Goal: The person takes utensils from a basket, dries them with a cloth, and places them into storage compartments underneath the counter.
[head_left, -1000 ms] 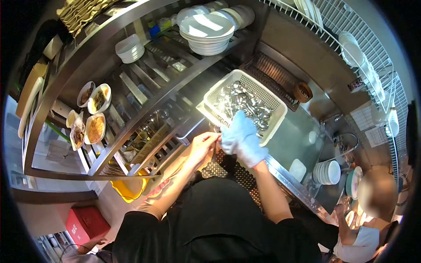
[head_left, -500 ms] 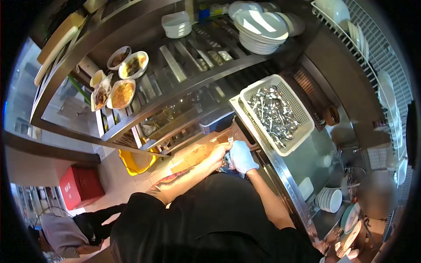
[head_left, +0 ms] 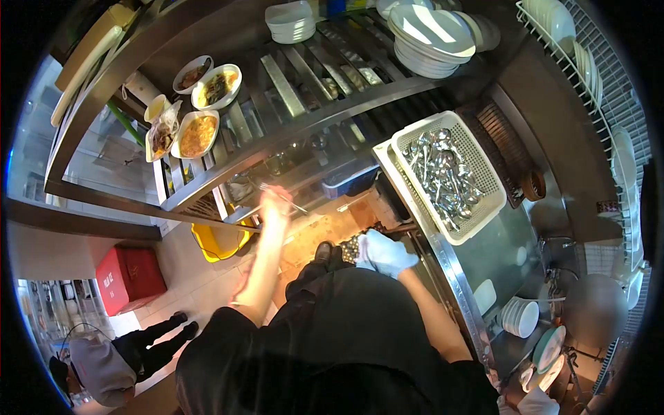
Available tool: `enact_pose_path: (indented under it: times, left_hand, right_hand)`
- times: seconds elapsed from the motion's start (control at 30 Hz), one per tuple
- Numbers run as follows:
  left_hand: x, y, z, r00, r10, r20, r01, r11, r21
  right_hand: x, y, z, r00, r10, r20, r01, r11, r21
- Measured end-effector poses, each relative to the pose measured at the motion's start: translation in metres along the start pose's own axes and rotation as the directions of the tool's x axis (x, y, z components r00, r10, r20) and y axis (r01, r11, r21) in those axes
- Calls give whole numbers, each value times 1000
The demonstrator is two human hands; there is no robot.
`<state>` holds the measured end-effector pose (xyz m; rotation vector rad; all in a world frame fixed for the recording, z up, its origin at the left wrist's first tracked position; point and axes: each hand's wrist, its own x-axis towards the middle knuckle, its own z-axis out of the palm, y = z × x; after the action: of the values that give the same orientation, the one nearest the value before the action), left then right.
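My left hand, blurred by motion, is closed around a metal fork in front of the lower shelf. The fork sticks out on both sides of the fingers. Over my right hand lies a light-blue cloth, bunched and hiding the fingers, close to my body. A dark checkered piece shows beside it. To the right, a white perforated basket filled with shiny spoons and other cutlery rests on the steel counter's edge.
Bowls of food and stacked white dishes stand on the slatted steel shelf. A yellow bucket and red box are on the left floor. Another person stands lower left; plates sit on the right counter.
My left hand has moved left, away from the blue cloth, carrying the fork toward the lower shelf. My right hand with the cloth has stayed near my body.
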<state>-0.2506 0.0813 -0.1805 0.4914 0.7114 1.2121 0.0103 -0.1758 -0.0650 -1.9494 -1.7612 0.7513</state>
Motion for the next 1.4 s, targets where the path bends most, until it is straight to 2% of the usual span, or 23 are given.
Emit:
enact_pose_path:
  times: [0.03,0.07,0.1,0.13,0.17,0.2,0.37,0.43,0.67,0.73,0.77,0.8,0.83,0.87,0.9,0.93,0.97,1.0,1.03,1.07,1.1,1.23,1.4]
  left_hand:
    - [30,20,-15,992,72,-103,-84,990,-113]
    - [35,49,11,865,120,-488,-146,989,-16]
    - [97,45,-73,904,249,-348,-226,968,106]
    - [78,81,-4,798,214,-564,-138,975,175]
    - [106,86,-13,874,267,-407,-330,939,-93]
    - [128,91,-12,873,279,-400,-345,933,-104]
    - [179,77,4,856,262,-445,-254,964,78]
    - [189,65,6,860,254,-443,-228,967,113]
    - [199,18,14,902,203,-382,-114,963,243]
    - [193,6,39,938,60,-342,-61,998,7]
    - [183,2,63,938,-148,-314,-12,891,-455]
    - [165,-2,91,927,-269,-261,25,739,-674]
    - [135,-9,120,973,84,-214,-31,970,240]
    - [98,-25,155,961,249,118,-201,338,920]
    - [93,-48,178,886,293,360,-447,335,829]
    - [77,-72,214,894,232,384,-438,636,635]
    - [56,-84,246,850,114,514,-471,600,646]
    - [69,-120,255,718,70,692,-653,410,637]
    - [40,-121,294,703,-77,707,-649,337,682]
    - [43,-152,305,624,-102,775,-697,377,611]
    - [45,-175,319,554,-129,822,-785,247,568]
    - [85,-257,341,625,-480,615,-774,-285,565]
    - [53,-267,369,715,-516,471,-674,-332,660]
  right_hand:
    - [-9,16,7,997,70,9,-71,997,43]
    - [-17,30,14,990,140,22,-141,986,87]
    - [-24,41,19,989,143,23,-144,985,90]
    - [-32,52,25,980,195,35,-195,981,-6]
    - [-39,60,31,968,249,40,-244,965,-102]
    - [-46,62,36,952,304,39,-291,936,-196]
    - [-72,61,41,890,393,-230,-399,917,22]
    - [-75,63,43,891,274,-362,-273,960,57]
    - [-95,44,20,923,327,-203,-313,944,102]
    - [-105,45,16,917,368,-153,-341,923,177]
    - [-110,46,14,913,385,-135,-351,910,223]
    - [-115,46,11,910,398,-116,-356,893,276]
    - [-119,45,6,905,412,-107,-358,872,335]
    - [-122,44,0,901,422,-102,-354,850,391]
    - [-124,42,-6,896,433,-97,-351,826,441]
    - [-125,38,-15,893,440,-92,-348,805,481]
    - [-124,34,-25,892,443,-88,-343,791,507]
    - [-122,26,-38,889,448,-95,-344,791,506]
    - [-119,17,-54,914,388,-121,-294,836,462]
    - [-116,12,-64,934,328,-144,-244,876,415]
    - [-113,16,-67,963,149,-223,-137,988,68]
    - [-112,14,-78,968,145,-206,-185,964,-192]
    - [-137,37,-65,971,119,-206,-143,984,-108]
